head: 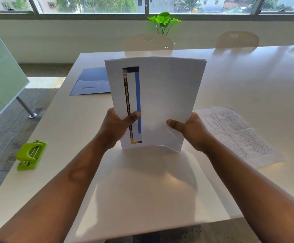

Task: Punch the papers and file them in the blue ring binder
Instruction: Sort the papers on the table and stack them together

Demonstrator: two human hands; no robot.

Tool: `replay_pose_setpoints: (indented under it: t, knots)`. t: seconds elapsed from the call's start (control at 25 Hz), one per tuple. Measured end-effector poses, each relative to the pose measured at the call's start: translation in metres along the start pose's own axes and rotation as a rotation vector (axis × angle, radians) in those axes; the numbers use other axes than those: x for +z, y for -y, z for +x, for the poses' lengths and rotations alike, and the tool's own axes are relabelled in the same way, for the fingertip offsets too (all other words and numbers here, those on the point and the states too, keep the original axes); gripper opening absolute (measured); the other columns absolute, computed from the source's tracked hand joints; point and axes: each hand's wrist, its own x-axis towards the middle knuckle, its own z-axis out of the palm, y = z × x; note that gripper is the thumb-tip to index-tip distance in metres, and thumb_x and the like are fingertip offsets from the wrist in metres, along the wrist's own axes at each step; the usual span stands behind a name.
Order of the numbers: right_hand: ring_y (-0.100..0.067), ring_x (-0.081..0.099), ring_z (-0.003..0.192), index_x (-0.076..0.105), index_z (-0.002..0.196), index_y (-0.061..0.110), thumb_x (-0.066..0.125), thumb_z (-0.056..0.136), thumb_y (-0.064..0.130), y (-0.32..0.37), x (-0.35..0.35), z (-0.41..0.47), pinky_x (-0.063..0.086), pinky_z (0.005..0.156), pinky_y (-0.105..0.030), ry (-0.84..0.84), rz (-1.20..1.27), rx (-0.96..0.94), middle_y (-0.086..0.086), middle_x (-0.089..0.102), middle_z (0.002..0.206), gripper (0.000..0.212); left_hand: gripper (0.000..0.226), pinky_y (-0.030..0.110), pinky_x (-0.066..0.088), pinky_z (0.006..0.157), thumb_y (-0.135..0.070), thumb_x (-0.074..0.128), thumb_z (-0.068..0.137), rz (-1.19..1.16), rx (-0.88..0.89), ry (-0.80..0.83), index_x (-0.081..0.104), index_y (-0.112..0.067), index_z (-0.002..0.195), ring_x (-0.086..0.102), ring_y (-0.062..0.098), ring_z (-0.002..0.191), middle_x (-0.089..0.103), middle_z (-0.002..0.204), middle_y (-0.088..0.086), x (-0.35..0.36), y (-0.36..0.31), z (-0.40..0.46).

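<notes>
The single head-worn view looks forward and down, close over the white table (58,137), toward the windows (93,4).

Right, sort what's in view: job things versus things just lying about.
Job: paper stack, held upright on the table by left hand and right hand; green punch; blue binder.
Lying about: printed sheets, plant, chairs.

Fingers of both hands, left hand (115,126) and right hand (190,130), hidden behind the upright paper stack (160,95); only thumbs show. Stack covers the right part of the blue binder (91,81) on the bench (72,130). Printed table sheet (237,135) blurred, text unreadable; forearms cut off at the bottom edge.
</notes>
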Motion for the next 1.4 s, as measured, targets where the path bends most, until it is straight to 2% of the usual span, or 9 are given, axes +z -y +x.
replay_pose_setpoints:
  t: [0.2, 0.4, 0.6, 0.72, 0.8, 0.92, 1.08, 1.2, 1.4]
  knots:
    - [-0.024, 0.076, 0.090, 0.076, 0.101, 0.014, 0.076, 0.089, 0.006, -0.006, 0.001, -0.001, 0.060, 0.085, -0.041, -0.021, 0.020, 0.045, -0.006, 0.080, 0.099, 0.015, 0.019, 0.027, 0.061, 0.070, -0.022, 0.069, 0.094, -0.053, -0.059, 0.023, 0.065, -0.035, 0.108, 0.072, 0.018, 0.094, 0.072, 0.104, -0.005, 0.001, 0.011, -0.003]
    - [-0.027, 0.076, 0.094, 0.074, 0.107, 0.012, 0.077, 0.089, 0.011, -0.010, -0.001, -0.003, 0.062, 0.085, -0.042, -0.066, -0.037, 0.050, -0.007, 0.079, 0.102, 0.019, 0.012, 0.037, 0.061, 0.079, -0.028, 0.066, 0.098, 0.007, -0.113, 0.013, 0.066, -0.025, 0.109, 0.072, 0.021, 0.093, 0.073, 0.104, 0.005, 0.006, 0.018, 0.009]
    - [-0.009, 0.064, 0.062, 0.071, 0.105, 0.004, 0.072, 0.094, 0.018, -0.014, -0.037, -0.002, 0.053, 0.068, -0.027, -0.171, 0.110, 0.167, 0.002, 0.071, 0.078, 0.017, 0.012, 0.036, 0.058, 0.076, -0.025, 0.064, 0.100, -0.036, -0.339, 0.094, 0.068, -0.018, 0.109, 0.072, 0.026, 0.095, 0.075, 0.101, 0.007, 0.027, 0.039, 0.008]
    - [-0.016, 0.069, 0.080, 0.073, 0.105, 0.010, 0.073, 0.090, 0.019, -0.029, -0.076, -0.002, 0.052, 0.080, -0.034, -0.392, -0.129, 0.223, -0.003, 0.074, 0.091, 0.017, 0.018, 0.045, 0.059, 0.084, -0.022, 0.061, 0.101, 0.002, -0.419, 0.151, 0.069, -0.013, 0.115, 0.072, 0.029, 0.098, 0.076, 0.105, 0.008, 0.042, 0.051, 0.010]
    - [-0.021, 0.068, 0.102, 0.070, 0.118, 0.011, 0.074, 0.086, 0.022, -0.038, -0.100, -0.007, 0.053, 0.092, -0.036, -0.496, -0.394, 0.276, -0.005, 0.073, 0.111, 0.033, 0.018, 0.045, 0.058, 0.084, -0.020, 0.059, 0.102, -0.002, -0.451, 0.170, 0.069, -0.011, 0.116, 0.072, 0.029, 0.098, 0.076, 0.105, 0.009, 0.049, 0.053, 0.013]
    - [-0.032, 0.053, 0.130, 0.057, 0.139, 0.017, 0.074, 0.082, 0.045, -0.044, -0.134, -0.020, 0.045, 0.105, -0.047, -0.540, -0.789, 0.465, -0.008, 0.059, 0.141, 0.065, 0.017, 0.045, 0.058, 0.083, -0.020, 0.059, 0.103, 0.004, -0.476, 0.188, 0.069, -0.012, 0.114, 0.072, 0.030, 0.097, 0.077, 0.105, 0.010, 0.059, 0.058, 0.016]
    - [-0.037, 0.033, 0.138, 0.043, 0.144, 0.021, 0.071, 0.066, 0.079, -0.055, -0.175, -0.041, 0.033, 0.105, -0.057, -0.553, -0.982, 0.767, -0.011, 0.039, 0.148, 0.102, 0.017, 0.053, 0.059, 0.085, -0.021, 0.060, 0.102, 0.021, -0.497, 0.181, 0.069, -0.012, 0.113, 0.074, 0.034, 0.094, 0.077, 0.102, 0.012, 0.067, 0.063, 0.019]
    - [-0.036, 0.035, 0.139, 0.042, 0.145, 0.017, 0.062, 0.057, 0.093, -0.066, -0.189, -0.049, 0.032, 0.106, -0.056, -0.478, -1.066, 0.842, -0.012, 0.042, 0.147, 0.118, 0.016, 0.051, 0.059, 0.080, -0.019, 0.060, 0.102, -0.017, -0.497, 0.144, 0.070, -0.012, 0.112, 0.074, 0.035, 0.093, 0.078, 0.101, 0.013, 0.070, 0.061, 0.020]
    - [-0.033, 0.030, 0.146, 0.038, 0.149, 0.017, 0.060, 0.064, 0.091, -0.067, -0.195, -0.044, 0.030, 0.113, -0.056, -0.176, -1.135, 0.632, -0.009, 0.033, 0.157, 0.115, 0.013, 0.047, 0.057, 0.071, -0.018, 0.059, 0.102, -0.076, -0.501, 0.135, 0.068, -0.016, 0.110, 0.071, 0.036, 0.093, 0.076, 0.102, 0.012, 0.066, 0.056, 0.020]
